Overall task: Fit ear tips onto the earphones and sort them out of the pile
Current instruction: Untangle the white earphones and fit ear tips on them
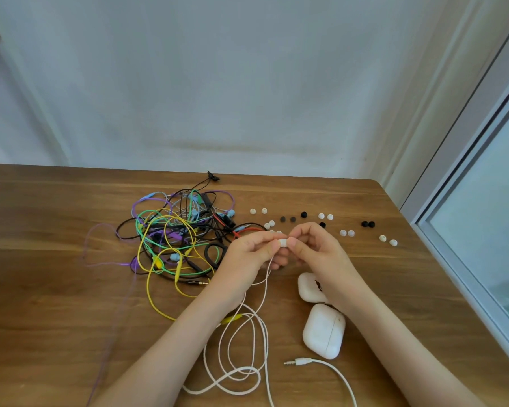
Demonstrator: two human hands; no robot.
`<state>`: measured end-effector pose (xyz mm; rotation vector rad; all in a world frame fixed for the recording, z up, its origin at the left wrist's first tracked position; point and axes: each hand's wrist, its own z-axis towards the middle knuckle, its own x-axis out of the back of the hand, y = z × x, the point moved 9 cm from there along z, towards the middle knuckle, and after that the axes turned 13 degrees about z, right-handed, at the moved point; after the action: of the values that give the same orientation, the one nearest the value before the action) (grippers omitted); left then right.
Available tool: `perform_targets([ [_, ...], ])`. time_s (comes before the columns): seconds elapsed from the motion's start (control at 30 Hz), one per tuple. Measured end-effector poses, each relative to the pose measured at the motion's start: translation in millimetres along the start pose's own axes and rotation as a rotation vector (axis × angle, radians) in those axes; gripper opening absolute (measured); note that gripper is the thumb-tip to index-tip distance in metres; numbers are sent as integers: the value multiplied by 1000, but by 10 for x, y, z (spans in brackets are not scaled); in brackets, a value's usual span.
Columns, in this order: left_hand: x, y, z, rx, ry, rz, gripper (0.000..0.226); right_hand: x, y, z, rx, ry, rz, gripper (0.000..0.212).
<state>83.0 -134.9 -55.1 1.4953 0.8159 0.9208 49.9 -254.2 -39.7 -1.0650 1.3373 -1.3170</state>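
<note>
Early stage. Left hand (247, 254) pinches the bud end of the white earphone cable (247, 348); right hand (315, 248) pinches a white ear tip (283, 242) against it. The fit is in progress, seating not visible. The cable's slack lies coiled near the table (41, 259) edge, apart from the pile (174, 233). The pile is still tangled and many loose ear tips (347, 232) are unused — most work remains.

Bare left hand (249, 255), bare right hand (318, 254)
</note>
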Motion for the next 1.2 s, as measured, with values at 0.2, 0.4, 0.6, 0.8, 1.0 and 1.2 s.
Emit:
perform_targets([
  [0.2,6,118,-40,-85,-35,92,15,-27,14,-17,9,-12,-65,10],
  [0.4,188,76,5,29,121,-72,23,-141,-67,-77,57,-219,-421,12],
  [0.6,224,-33,-22,159,186,-147,36,-272,-29,-92,211,-263,-845,26],
  [0.8,174,64,-4,65,119,-39,40,-323,-30,-106,363,-246,-926,18],
  [1.0,179,-7,5,3,180,219,20,-210,-200,-123,366,-157,-653,12],
  [1.2,-29,-37,-21,-11,-8,303,30,-195,-289,-129,495,-153,-651,16],
])
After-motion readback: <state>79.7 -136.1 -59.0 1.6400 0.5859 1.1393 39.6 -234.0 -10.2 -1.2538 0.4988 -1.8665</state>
